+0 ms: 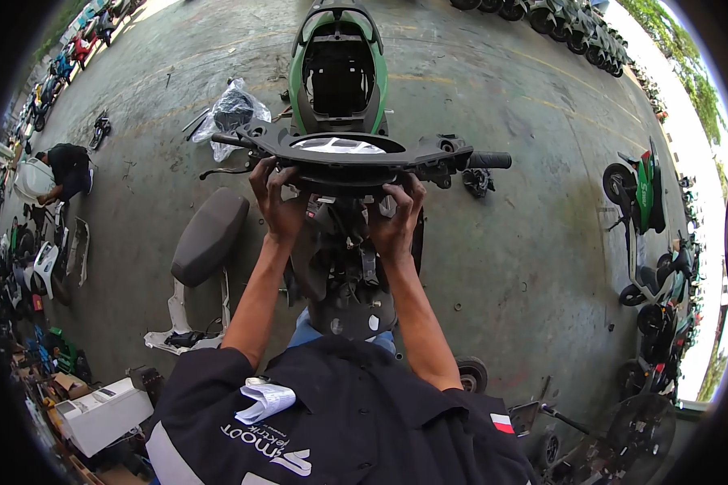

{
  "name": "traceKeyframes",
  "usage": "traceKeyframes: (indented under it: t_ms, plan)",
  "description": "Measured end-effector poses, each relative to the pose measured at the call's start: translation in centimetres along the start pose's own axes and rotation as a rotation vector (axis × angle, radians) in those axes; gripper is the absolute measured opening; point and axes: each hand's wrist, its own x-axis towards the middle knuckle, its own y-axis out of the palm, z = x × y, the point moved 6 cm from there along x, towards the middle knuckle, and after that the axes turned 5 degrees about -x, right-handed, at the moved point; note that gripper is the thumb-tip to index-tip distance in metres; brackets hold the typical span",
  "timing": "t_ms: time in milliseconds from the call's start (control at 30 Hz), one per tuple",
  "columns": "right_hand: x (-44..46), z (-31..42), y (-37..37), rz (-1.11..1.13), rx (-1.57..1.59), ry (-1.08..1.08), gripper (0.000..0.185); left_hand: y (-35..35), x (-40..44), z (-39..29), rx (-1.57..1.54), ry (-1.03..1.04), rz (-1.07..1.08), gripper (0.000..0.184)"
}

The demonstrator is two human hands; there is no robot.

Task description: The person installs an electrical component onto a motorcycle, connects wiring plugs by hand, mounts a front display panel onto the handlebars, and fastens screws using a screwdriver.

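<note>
The dark handlebar cover sits straight ahead of the person at twelve o'clock, above the dark scooter front; the directions that follow are taken from the cover. Its underside is hidden, the pale display in its top is partly covered by the dark rim, and the shaded wiring below, toward six o'clock, is hard to make out. The person's legs are mostly cut off from sight by the dark shirt.

The left hand holds the cover's near edge at about eight o'clock and the right hand at about four, fingers bent and fairly narrow, fingertips against the edge; the thumbs are not clear. Both forearms reach forward, wrists below the cover.

The grey-green floor is scuffed and bears faded yellow lines. A green scooter body stands just beyond at twelve, a clear plastic bag lies at ten, and a loose seat at eight. Another person bends over a white rounded part at nine; a green scooter stands at three, a row of scooters at two, and the far edges sink into the black lens border
</note>
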Motion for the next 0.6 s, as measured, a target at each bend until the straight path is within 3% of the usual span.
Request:
traceKeyframes:
  t_ms: [133,300,400,533,567,600]
  plan:
    - [0.7,-0.8,-0.4,0.038,-0.097,0.091,0.053,0.9,-0.1,0.3,-0.029,-0.095,0.035,0.056]
    - [1.6,-0.7,-1.0,0.074,-0.333,0.063,0.064,1.2,0.5,0.5,-0.058,-0.188,0.051,0.053]
    - [3.9,0.5,-1.4,0.034,-0.437,-0.031,0.061,1.6,-0.1,0.8,-0.048,-0.180,0.017,0.054]
    - [6.8,0.3,0.0,0.424,-0.484,-0.178,0.060,2.3,-1.5,2.3,-0.104,-0.231,-0.024,0.051]
    - [7.5,0.4,-0.1,0.429,-0.438,-0.196,0.059,2.2,-1.4,2.4,-0.033,-0.090,-0.021,0.063]
    - [7.7,0.1,-0.1,0.434,-0.428,-0.207,0.059,2.1,-1.1,2.7,-0.022,-0.094,-0.031,0.063]
